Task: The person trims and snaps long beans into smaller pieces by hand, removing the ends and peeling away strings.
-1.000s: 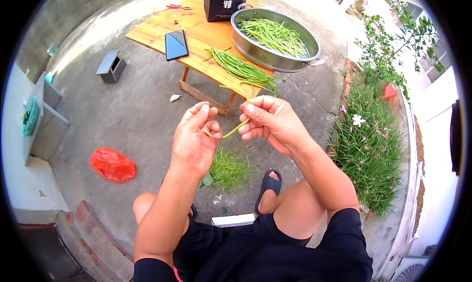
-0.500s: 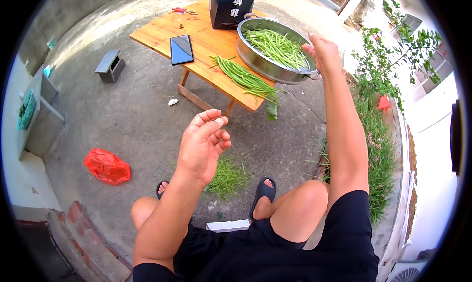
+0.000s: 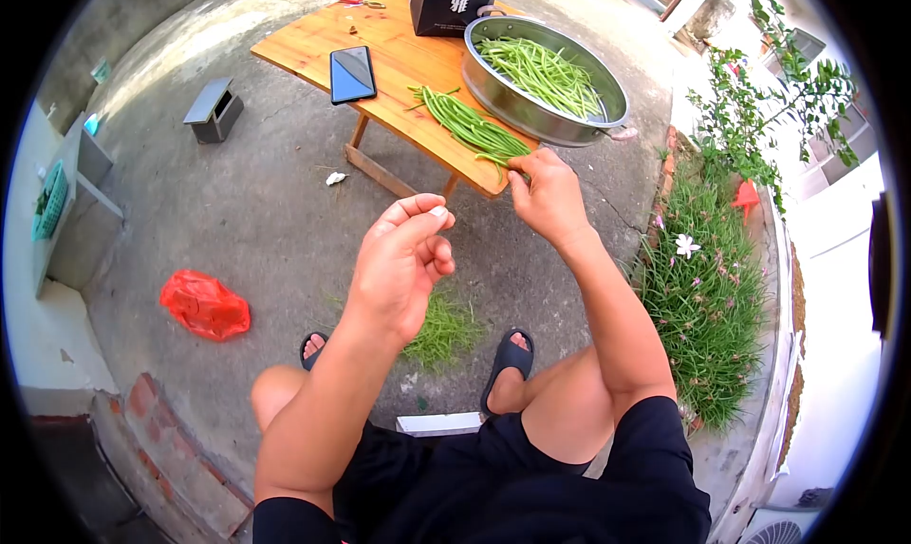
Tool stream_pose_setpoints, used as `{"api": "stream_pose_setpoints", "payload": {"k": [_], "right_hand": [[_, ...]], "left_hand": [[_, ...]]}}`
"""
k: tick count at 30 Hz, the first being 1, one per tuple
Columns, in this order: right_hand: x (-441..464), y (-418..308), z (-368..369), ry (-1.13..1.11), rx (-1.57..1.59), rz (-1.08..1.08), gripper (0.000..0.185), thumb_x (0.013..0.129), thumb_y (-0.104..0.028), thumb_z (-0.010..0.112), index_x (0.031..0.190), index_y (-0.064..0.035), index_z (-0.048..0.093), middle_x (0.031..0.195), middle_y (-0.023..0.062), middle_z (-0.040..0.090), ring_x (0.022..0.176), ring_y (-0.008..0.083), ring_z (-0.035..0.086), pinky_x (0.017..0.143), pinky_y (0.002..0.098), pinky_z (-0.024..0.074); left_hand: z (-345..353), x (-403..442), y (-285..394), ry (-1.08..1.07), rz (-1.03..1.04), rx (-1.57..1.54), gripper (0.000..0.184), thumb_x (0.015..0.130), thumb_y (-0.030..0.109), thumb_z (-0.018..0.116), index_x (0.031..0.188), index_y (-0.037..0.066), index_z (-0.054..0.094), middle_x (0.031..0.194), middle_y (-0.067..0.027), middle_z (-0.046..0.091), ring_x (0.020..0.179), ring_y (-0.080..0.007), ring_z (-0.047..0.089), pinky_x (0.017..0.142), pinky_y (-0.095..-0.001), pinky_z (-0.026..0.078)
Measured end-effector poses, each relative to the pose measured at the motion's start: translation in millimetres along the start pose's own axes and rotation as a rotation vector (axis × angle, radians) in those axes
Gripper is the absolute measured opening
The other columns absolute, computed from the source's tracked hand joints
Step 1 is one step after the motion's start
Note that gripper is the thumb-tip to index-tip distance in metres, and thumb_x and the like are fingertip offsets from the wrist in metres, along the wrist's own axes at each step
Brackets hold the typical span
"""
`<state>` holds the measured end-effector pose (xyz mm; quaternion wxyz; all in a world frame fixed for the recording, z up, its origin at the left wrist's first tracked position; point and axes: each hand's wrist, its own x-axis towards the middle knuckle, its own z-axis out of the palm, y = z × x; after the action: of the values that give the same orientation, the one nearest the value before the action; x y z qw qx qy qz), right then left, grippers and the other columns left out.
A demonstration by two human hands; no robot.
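A loose bundle of long green beans (image 3: pixel 470 126) lies along the near right edge of the wooden table (image 3: pixel 403 55). My right hand (image 3: pixel 550 197) is at the bundle's near end, thumb and fingers closed on the bean tips. Behind it stands a round steel basin (image 3: pixel 517 107) holding more green beans (image 3: pixel 546 77). Raised over the ground in front of me, my left hand (image 3: pixel 399 264) is closed in a pinch, thumb against forefinger; whatever may be between them is too small to make out.
A phone (image 3: pixel 352 74), a black bag (image 3: pixel 454 3) and red-handled scissors (image 3: pixel 361 1) are on the table. Green trimmings (image 3: pixel 441 330) lie between my feet. A red plastic bag (image 3: pixel 205 305) and a small grey stool (image 3: pixel 214 112) stand left; plants (image 3: pixel 707 307) grow right.
My right hand has come down from the basin's right rim to the near end of the bean bundle and closed there. My left hand stays nearly in place, still pinched.
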<state>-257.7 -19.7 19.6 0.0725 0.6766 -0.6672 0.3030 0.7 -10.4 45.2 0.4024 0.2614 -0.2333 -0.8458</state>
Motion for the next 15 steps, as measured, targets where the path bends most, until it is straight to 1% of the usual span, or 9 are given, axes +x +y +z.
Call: {"api": "stream_pose_setpoints", "payload": {"k": [2,5,8,11,14,15], "right_hand": [[0.2,3.7,6.0,0.030,-0.034,0.005,0.010,0.086,-0.010,0.067,0.092,-0.0041,0.072,0.095,0.0176,0.066,0.089,0.0385,0.066,0.080,0.0478,0.0544],[1.5,1.6,0.8,-0.048,-0.021,0.028,0.011,0.087,-0.010,0.065,0.095,-0.0024,0.068,0.093,0.0186,0.066,0.089,0.0392,0.066,0.081,0.0486,0.0542],[-3.6,-5.2,0.5,-0.069,-0.067,0.065,0.014,0.088,-0.009,0.064,0.098,-0.0003,0.065,0.093,0.0211,0.066,0.088,0.0427,0.065,0.080,0.0497,0.0534],[-6.1,0.8,-10.6,-0.016,0.027,0.030,0.017,0.092,-0.011,0.063,0.104,0.0015,0.062,0.091,0.0169,0.068,0.079,0.0340,0.067,0.073,0.0437,0.0539],[-12.0,-2.6,-29.7,-0.064,0.533,0.228,0.017,0.098,-0.014,0.062,0.104,0.0014,0.062,0.090,0.0089,0.069,0.071,0.0181,0.063,0.065,0.0330,0.0508],[-12.6,-7.7,-39.1,-0.150,0.751,0.340,0.018,0.101,-0.017,0.060,0.107,0.0001,0.061,0.091,0.0040,0.070,0.067,0.0062,0.055,0.059,0.0232,0.0444]], "left_hand": [[-0.9,1.4,-2.4,0.004,-0.002,0.007,0.018,0.096,0.010,0.063,0.113,0.009,0.058,0.096,-0.0017,0.065,0.069,-0.0090,0.059,0.065,-0.0280,0.051],[-1.7,3.4,-5.8,-0.001,-0.010,0.024,0.018,0.096,0.009,0.063,0.113,0.009,0.058,0.095,-0.0018,0.066,0.069,-0.0091,0.059,0.064,-0.0278,0.051],[-3.0,4.3,-8.0,0.003,-0.024,0.047,0.019,0.095,0.009,0.063,0.114,0.008,0.058,0.096,-0.0017,0.066,0.068,-0.0092,0.059,0.064,-0.0273,0.051],[-3.5,2.8,-8.7,0.005,-0.029,0.083,0.021,0.095,0.010,0.064,0.116,0.007,0.058,0.096,-0.0013,0.065,0.069,-0.0089,0.059,0.064,-0.0263,0.051],[-2.7,2.0,-10.6,0.000,-0.013,0.178,0.023,0.096,0.011,0.064,0.118,0.005,0.061,0.097,-0.0007,0.065,0.071,-0.0081,0.059,0.066,-0.0252,0.051],[-1.5,2.0,-12.2,-0.003,-0.008,0.221,0.024,0.096,0.011,0.064,0.118,0.005,0.062,0.097,-0.0005,0.065,0.072,-0.0078,0.059,0.067,-0.0248,0.051]]}}
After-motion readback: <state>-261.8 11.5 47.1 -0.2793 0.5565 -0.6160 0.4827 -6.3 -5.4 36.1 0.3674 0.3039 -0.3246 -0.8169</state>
